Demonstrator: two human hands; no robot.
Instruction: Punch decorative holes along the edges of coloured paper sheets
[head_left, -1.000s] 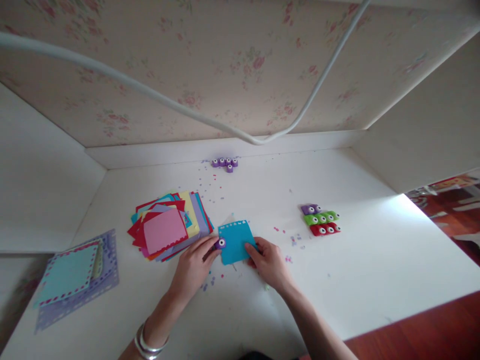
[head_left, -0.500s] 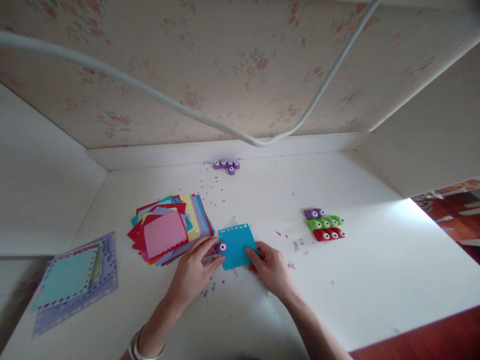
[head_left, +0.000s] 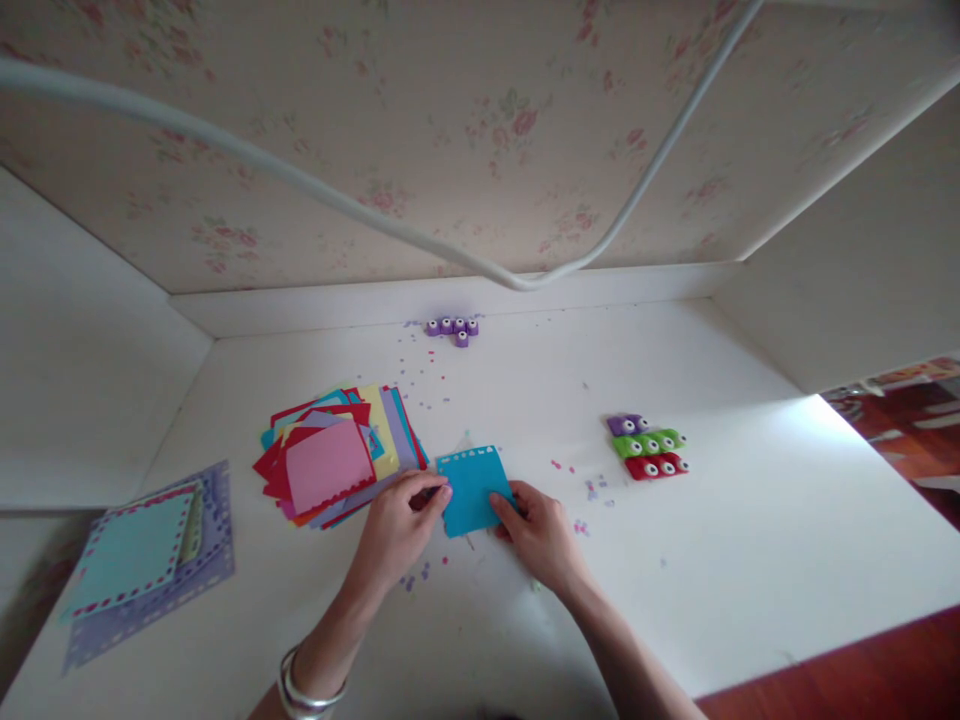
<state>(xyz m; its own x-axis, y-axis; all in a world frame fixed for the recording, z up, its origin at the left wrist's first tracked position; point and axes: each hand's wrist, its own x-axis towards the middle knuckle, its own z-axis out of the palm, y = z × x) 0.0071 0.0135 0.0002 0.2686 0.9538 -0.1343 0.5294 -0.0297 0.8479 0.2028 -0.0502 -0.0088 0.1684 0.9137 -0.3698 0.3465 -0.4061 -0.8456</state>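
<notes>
A small sheet of blue paper (head_left: 474,490) lies between my hands, with a row of punched shapes along its far edge. My right hand (head_left: 544,530) pinches the sheet's right edge, thumb on top and fingers beneath. At the left edge, my left hand (head_left: 401,525) is closed around a small purple craft punch, thumb pressed over it. That punch is now almost wholly covered by the thumb and fingers. Just left of this hand sits a messy pile of coloured paper (head_left: 330,465), a pink sheet on top.
Several purple punches (head_left: 454,327) stand near the back wall. Purple, green and red punches (head_left: 650,446) form rows on the right. Cards with punched borders (head_left: 135,550) lie at the left. Paper bits dot the white table (head_left: 720,540); a white cable (head_left: 517,283) hangs in front.
My left thumb has come down over the purple punch, whose white-and-black top showed before and is now covered. The right hand and the blue paper stay in place.
</notes>
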